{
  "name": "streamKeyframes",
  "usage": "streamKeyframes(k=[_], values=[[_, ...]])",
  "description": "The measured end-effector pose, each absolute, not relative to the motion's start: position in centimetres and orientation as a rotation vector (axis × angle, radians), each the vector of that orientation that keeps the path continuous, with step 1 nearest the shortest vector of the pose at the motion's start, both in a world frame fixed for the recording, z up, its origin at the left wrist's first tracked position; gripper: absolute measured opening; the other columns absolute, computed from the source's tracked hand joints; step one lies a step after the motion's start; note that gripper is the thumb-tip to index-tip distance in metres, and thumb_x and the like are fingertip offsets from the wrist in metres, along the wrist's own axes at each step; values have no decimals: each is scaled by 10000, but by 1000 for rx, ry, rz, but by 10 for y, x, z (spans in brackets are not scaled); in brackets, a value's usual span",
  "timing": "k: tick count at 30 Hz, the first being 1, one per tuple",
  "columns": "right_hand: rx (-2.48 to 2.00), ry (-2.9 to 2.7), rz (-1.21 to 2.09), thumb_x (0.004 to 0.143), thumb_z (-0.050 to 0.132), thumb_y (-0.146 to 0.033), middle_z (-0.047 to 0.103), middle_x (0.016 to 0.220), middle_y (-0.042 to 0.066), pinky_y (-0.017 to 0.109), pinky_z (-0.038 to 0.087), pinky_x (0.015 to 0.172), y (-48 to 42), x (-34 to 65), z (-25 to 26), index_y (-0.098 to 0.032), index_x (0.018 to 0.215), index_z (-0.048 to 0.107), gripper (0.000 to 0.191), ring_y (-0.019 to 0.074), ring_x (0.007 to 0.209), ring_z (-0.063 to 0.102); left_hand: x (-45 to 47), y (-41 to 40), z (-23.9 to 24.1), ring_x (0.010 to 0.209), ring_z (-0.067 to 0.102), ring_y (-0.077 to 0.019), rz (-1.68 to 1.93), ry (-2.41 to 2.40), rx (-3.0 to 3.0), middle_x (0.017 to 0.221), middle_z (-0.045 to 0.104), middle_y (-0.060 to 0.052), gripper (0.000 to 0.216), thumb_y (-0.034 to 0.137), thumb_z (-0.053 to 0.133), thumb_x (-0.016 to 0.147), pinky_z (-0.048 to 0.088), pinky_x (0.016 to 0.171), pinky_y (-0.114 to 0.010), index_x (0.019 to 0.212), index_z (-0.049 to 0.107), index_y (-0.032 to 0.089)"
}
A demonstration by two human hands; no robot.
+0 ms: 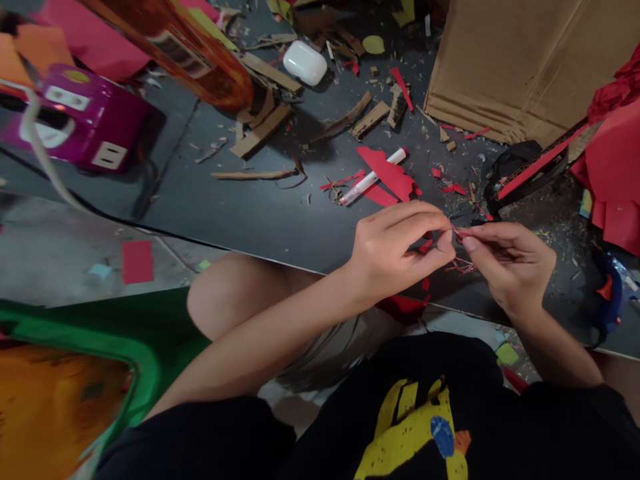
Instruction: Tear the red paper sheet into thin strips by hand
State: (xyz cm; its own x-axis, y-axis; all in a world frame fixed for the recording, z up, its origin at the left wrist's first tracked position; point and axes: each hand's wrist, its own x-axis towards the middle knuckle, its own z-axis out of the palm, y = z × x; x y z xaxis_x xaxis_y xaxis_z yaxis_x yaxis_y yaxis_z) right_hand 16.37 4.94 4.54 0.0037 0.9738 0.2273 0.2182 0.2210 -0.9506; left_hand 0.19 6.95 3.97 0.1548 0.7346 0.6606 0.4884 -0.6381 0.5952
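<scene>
Close together over the table's near edge, my left hand and my right hand are both closed in a pinch. Between their fingertips is a small, thin red piece, mostly covered by the fingers; its material is too small to tell. Thin reddish strips lie just below the fingertips. Beyond my left hand, a white marker with a red cap lies partly under a cut piece of red paper.
A cardboard sheet stands at the back right. A blue glue gun lies at the right edge. Cardboard scraps, a white earbud case, an amber bottle and a purple power socket block occupy the left and back.
</scene>
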Motion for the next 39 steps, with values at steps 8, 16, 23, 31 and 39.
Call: streamKeyframes(k=[8, 16, 23, 31, 39], values=[[-1210, -1373, 983, 733, 729, -78, 778, 823, -45, 222, 637, 717, 51, 162, 48, -250, 849, 709, 209, 124, 742, 749, 3, 69, 41, 629, 651, -69, 1484, 1205, 2146, 719, 713, 2, 96, 82, 624, 790, 547, 612, -144, 720, 626, 147], [-1202, -1321, 987, 709, 725, -40, 768, 785, -54, 196, 631, 689, 53, 162, 49, -257, 826, 708, 247, 116, 726, 746, -1, 72, 42, 569, 610, -70, 1491, 1240, 2082, 700, 702, 13, 105, 96, 610, 787, 505, 509, -167, 707, 618, 165], [-1176, -1331, 987, 723, 725, -51, 757, 777, -60, 189, 628, 682, 53, 163, 48, -266, 843, 710, 247, 107, 725, 742, -5, 75, 41, 626, 644, -99, 1472, 1139, 2103, 670, 681, -4, 192, 132, 544, 864, 542, 613, -221, 678, 581, 158], [-1152, -1312, 1043, 749, 707, -71, 755, 800, -60, 185, 620, 632, 53, 165, 49, -276, 863, 709, 235, 104, 727, 738, -4, 77, 37, 771, 702, -115, 1566, 1081, 2172, 843, 733, -12, 117, 55, 594, 830, 579, 711, -234, 878, 634, 154], [-1174, -1323, 1014, 765, 735, -165, 758, 820, -38, 246, 632, 650, 52, 166, 46, -265, 870, 696, 150, 128, 725, 734, -3, 76, 36, 700, 698, -92, 1463, 997, 2243, 771, 742, -4, 17, 137, 668, 827, 566, 684, -180, 833, 661, 152]])
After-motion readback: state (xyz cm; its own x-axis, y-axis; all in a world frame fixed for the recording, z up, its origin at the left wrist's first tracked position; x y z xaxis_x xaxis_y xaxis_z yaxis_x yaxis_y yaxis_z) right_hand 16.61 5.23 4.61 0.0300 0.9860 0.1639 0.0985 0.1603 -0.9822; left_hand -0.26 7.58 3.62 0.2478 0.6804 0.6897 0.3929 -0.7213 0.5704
